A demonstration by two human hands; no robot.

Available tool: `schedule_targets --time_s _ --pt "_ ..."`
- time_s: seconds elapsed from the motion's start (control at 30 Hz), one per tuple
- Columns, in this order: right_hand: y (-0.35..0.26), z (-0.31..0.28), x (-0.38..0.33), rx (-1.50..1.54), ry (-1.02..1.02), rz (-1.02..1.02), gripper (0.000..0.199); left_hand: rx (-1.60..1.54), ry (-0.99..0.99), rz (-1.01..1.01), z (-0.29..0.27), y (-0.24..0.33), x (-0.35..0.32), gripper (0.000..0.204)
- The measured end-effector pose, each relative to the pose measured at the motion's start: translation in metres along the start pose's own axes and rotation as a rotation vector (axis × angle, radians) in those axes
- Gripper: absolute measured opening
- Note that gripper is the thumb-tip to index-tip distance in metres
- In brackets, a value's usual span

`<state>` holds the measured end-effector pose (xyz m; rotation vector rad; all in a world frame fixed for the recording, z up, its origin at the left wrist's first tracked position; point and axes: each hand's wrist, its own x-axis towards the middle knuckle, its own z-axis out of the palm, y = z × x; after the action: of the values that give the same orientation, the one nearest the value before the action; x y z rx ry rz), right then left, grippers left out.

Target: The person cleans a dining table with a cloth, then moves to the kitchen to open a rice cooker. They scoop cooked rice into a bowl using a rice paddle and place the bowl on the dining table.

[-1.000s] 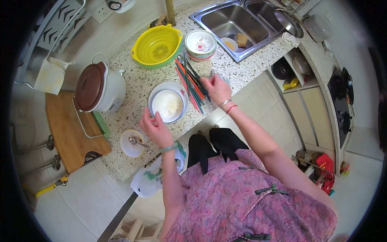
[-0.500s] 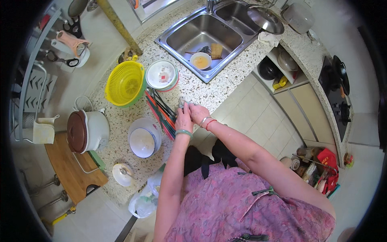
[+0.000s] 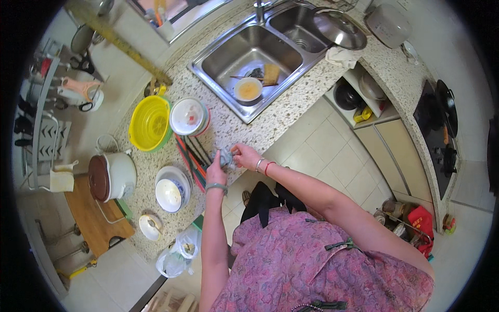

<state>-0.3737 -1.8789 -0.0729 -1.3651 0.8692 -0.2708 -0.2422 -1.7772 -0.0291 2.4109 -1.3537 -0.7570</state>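
Note:
A crumpled grey-blue cloth (image 3: 226,158) is bunched between my two hands over the counter's front edge. My left hand (image 3: 215,170) is closed on its left side, thumb pointing up. The fingers of my right hand (image 3: 246,156) pinch its right side. Beside my left hand, several long thin sticks, apparently chopsticks (image 3: 190,158), in red, black and green lie on the speckled counter (image 3: 244,132). Behind them stands a white lidded container (image 3: 187,116), with a yellow strainer basket (image 3: 149,124) to its left. Nearer me are stacked white bowls (image 3: 169,196).
The steel sink (image 3: 218,96) holds a bowl of yellowish liquid (image 3: 248,90), a sponge (image 3: 271,74) and chopsticks. A rice cooker (image 3: 118,174), cutting board (image 3: 93,218) and small dish (image 3: 150,227) are at left. A plastic bag (image 3: 179,255) hangs by the counter edge.
My hands have moved apart from being pressed together, showing more of the cloth between them. The whole view has shifted slightly, with the sink and counter things sitting farther left.

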Motion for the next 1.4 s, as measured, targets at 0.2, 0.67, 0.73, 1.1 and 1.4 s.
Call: schedule_targets --time_s 0.2,0.67,0.73,1.1,1.4 --pt "-0.040 -0.075 -0.018 0.229 0.031 0.160 0.040 0.047 0.112 -0.027 -0.018 0.092 -0.010 0.065" --pt "-0.085 -0.267 -0.053 1.030 0.187 -0.128 0.056 -0.817 0.011 0.695 0.068 0.371 0.091 0.056" --pt "-0.088 -0.288 -0.062 1.023 0.193 -0.071 0.061 -0.835 -0.036 0.704 0.080 0.390 0.113 0.059" --pt "-0.096 -0.474 -0.049 0.461 0.590 -0.219 0.083 -1.378 -0.508 0.075 0.134 0.488 0.241 0.071" --pt "-0.121 -0.658 0.025 0.335 1.022 -0.144 0.079 -1.642 -0.681 -0.038 0.162 0.590 0.362 0.079"
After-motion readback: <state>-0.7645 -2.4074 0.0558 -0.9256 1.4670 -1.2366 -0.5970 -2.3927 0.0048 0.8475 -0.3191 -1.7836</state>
